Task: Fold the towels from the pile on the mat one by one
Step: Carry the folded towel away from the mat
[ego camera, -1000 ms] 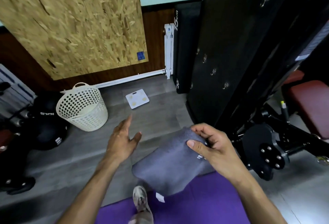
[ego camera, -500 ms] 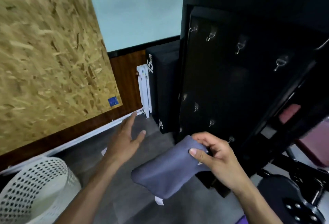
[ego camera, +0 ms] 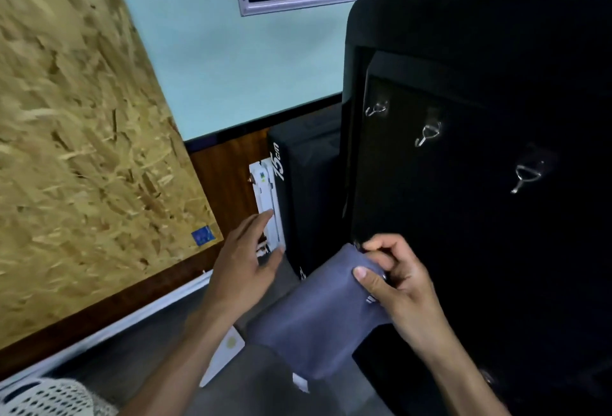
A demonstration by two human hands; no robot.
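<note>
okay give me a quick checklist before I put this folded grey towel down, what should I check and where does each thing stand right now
1. Right hand has a firm hold on the grey towel: ok, thumb and fingers pinch its upper corner.
2. Towel is folded flat: ok, it hangs as a compact rectangle with its white tag at the lower edge.
3. Left hand is free to help: ok, fingers straight, holding nothing.
4. Landing spot in sight: not ok, the mat is out of view.
5. White basket within reach: cannot tell, only its rim shows at the lower left.
</note>
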